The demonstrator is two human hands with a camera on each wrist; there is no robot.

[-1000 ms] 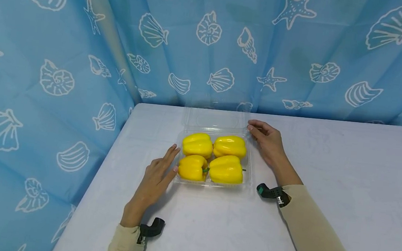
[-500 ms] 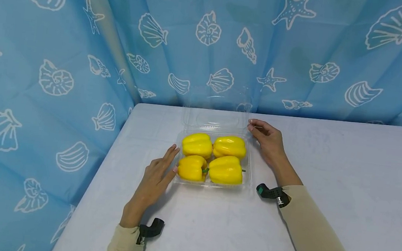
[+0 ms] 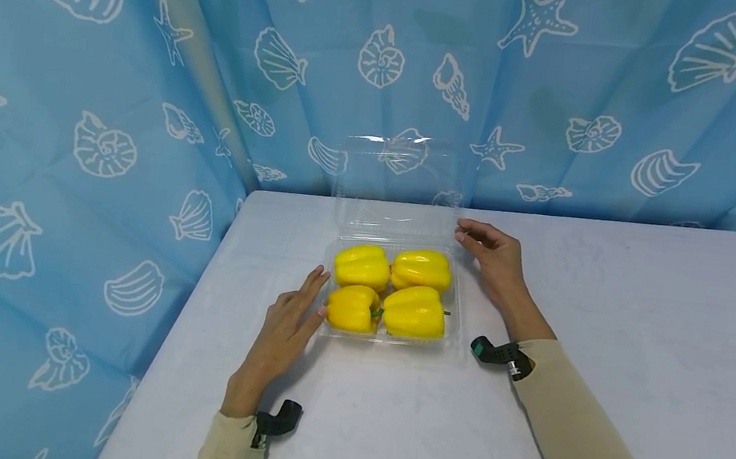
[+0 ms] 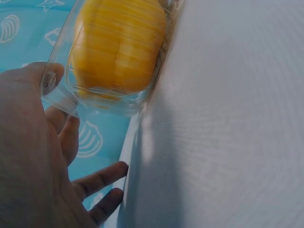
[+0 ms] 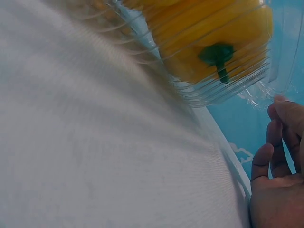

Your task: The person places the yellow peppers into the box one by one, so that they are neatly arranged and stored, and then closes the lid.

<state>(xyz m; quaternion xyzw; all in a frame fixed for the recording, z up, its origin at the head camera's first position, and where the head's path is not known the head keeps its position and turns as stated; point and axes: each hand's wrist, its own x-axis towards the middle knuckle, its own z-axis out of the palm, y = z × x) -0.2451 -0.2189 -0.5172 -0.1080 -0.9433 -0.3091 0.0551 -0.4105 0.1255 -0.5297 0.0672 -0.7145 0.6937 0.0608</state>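
Observation:
A clear plastic clamshell container (image 3: 390, 339) holds several yellow bell peppers (image 3: 415, 311), packed in two rows. Its transparent lid (image 3: 396, 217) stands raised at the far side. My left hand (image 3: 283, 329) touches the container's left side with its fingers spread and fairly straight. In the left wrist view, the thumb (image 4: 54, 76) shows at the clear rim, and the other fingers lie below and apart from the wall. My right hand (image 3: 495, 262) pinches the right edge of the lid near the hinge between thumb and fingertips. A green stem (image 5: 219, 59) shows through the ribbed wall in the right wrist view.
The container rests on a table with a white cloth (image 3: 601, 321). A blue curtain (image 3: 559, 77) with white shell and starfish prints hangs behind the table and along its left side. Each wrist wears a small black camera mount (image 3: 278, 418).
The lid has tilted up a little, its far edge now higher against the curtain. My two hands have stayed nearly in place, and the peppers have not moved.

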